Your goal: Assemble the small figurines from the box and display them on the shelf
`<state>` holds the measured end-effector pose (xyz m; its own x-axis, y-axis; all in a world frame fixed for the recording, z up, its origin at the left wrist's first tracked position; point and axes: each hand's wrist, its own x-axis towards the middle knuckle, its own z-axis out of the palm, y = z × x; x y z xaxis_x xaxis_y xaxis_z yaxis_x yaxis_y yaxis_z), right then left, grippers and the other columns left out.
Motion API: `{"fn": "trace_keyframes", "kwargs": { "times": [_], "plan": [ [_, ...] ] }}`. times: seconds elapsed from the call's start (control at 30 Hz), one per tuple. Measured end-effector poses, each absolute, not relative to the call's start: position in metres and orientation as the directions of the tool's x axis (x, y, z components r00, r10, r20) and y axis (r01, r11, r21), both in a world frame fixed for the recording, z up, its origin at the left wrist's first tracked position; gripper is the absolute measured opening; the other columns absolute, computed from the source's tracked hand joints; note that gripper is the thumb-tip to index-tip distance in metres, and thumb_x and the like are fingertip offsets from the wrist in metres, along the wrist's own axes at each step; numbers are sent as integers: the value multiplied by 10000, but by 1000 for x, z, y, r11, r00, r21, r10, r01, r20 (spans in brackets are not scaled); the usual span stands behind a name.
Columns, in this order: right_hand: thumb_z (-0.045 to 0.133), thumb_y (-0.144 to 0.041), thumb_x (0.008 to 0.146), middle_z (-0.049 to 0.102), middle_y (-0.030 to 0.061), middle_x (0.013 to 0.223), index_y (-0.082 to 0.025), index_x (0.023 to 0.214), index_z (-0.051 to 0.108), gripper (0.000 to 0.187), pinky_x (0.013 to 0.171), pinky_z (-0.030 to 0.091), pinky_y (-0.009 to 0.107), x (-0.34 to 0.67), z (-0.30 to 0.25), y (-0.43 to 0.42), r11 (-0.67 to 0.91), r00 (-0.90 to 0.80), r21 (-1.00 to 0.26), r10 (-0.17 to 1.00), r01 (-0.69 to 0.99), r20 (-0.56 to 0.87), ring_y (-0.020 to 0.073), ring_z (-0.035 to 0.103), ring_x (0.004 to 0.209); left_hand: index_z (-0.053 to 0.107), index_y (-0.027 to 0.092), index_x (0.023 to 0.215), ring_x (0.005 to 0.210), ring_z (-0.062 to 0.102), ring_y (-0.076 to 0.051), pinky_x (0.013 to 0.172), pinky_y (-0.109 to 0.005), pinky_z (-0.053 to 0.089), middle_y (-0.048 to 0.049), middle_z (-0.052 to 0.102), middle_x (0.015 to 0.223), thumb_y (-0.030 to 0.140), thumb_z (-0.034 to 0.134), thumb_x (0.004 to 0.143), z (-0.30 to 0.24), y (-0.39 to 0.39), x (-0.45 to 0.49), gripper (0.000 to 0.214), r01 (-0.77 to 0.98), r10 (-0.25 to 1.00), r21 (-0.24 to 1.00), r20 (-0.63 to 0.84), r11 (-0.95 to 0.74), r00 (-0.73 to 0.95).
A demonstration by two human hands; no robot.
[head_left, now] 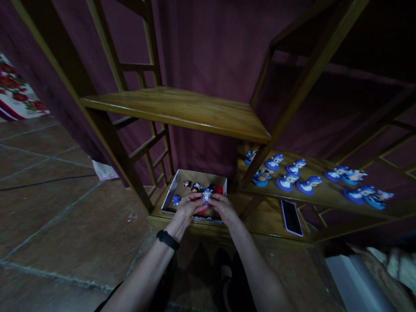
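My left hand [187,207] and my right hand [224,207] meet over an open cardboard box [182,177] on the lowest wooden shelf. Both pinch a small blue figurine [206,196] between their fingertips. A black band sits on my left wrist. Inside the box lie several small figures: a blue one [176,199] at the left, dark ones [196,187] and a red one [219,190] at the back.
Several blue figurines [286,182] stand in rows on the middle shelf [325,195] to the right. A phone [291,217] lies flat on the low shelf. An upper wooden shelf [182,108] overhangs the box. Tiled floor with a black cable [45,182] lies left.
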<state>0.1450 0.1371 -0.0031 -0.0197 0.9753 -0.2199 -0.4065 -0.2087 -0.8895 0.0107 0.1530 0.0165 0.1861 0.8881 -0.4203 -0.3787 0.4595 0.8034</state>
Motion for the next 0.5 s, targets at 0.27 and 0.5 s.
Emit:
{"fn": "trace_keyframes", "kwargs": {
  "times": [0.27, 0.5],
  "plan": [
    [734, -358, 519, 675, 29, 834, -172, 822, 655, 364, 743, 452, 306, 143, 0, 136, -186, 10, -910, 979, -371, -204, 170, 606, 764, 595, 110, 863, 567, 644, -143, 578, -260, 560, -49, 673, 687, 50, 702, 608, 18, 154, 11, 283, -391, 900, 810, -391, 437, 195],
    [712, -384, 543, 672, 12, 773, -173, 789, 662, 328, 721, 438, 279, 145, -6, 139, -143, 63, -963, 985, -229, -161, 157, 597, 730, 613, 86, 835, 556, 643, -156, 559, -263, 557, -64, 670, 644, 111, 734, 589, 21, 152, 14, 275, -344, 909, 842, -375, 416, 183]
  ]
}}
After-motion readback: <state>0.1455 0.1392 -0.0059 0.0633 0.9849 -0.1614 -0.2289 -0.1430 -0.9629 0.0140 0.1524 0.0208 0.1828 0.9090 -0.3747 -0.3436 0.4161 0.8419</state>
